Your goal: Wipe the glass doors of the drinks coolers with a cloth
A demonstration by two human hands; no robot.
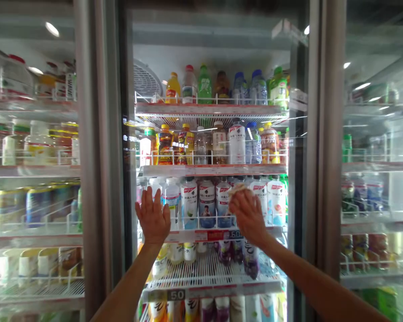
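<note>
In front of me is the glass door (201, 44) of a lit drinks fridge, with faint reflections on it. My left hand (153, 219) is raised at the left of the glass, fingers spread and palm toward the pane. It holds nothing and seems to rest on the glass. Right of the middle, my right hand (250, 214) presses a pale, crumpled cloth (234, 192) against the pane. The fingers are bent over the cloth and slightly blurred. Behind the hands, white-labelled bottles (190, 203) stand on a wire-fronted shelf (184, 235).
Metal door frames (92, 147) (329, 147) run upright on both sides. Bottles with coloured caps (204, 85) fill the upper shelves. Purple bottles (250, 259) stand lower, above a price tag (176, 294). Cans (36, 205) show behind the left neighbouring door.
</note>
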